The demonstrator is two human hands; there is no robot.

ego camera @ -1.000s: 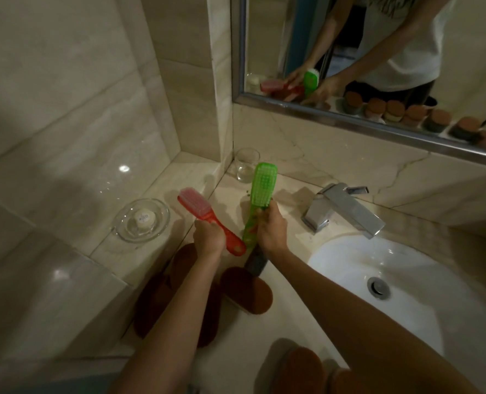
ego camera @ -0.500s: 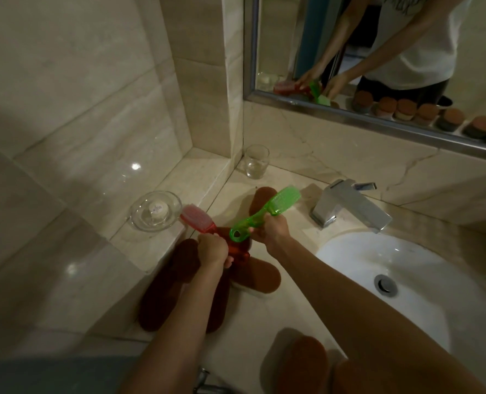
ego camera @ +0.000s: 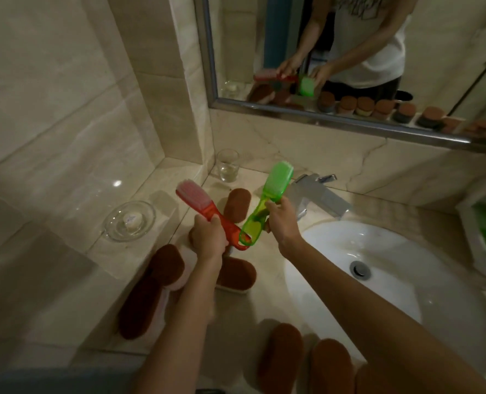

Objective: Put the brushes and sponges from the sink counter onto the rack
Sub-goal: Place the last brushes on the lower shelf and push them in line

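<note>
Two brushes up off the surface, held above it between the glass and the sink. Red brush [ego camera: 204, 213] in the left hand [ego camera: 209, 240], fingers [ego camera: 216, 223] wrapped round the handle below the bristle head, head tilted toward ten o'clock. Green brush [ego camera: 267, 199] in the right hand [ego camera: 283, 223], fingers closed on mid-handle, head pointing to one o'clock. Loop ends of both handles crossing or touching at six o'clock of the green one; contact hard to confirm.

Best done by drawing the handle ends apart first, so neither loop snags the other. Keep both grips firm; wet plastic likely slippery. What looks like the rack [ego camera: 483, 240], a white tray edge at three o'clock beyond the sink [ego camera: 406, 251], already shows green and red inside, blurred. Carry the green brush across first, passing in front of the tap [ego camera: 318, 194], then follow with the red.

Brown sponges [ego camera: 237, 204] remaining on the surface [ego camera: 236, 314]: one at twelve o'clock of the hands, several at six and seven o'clock. Glass [ego camera: 229, 165] and soap dish [ego camera: 130, 221] best left alone.
</note>
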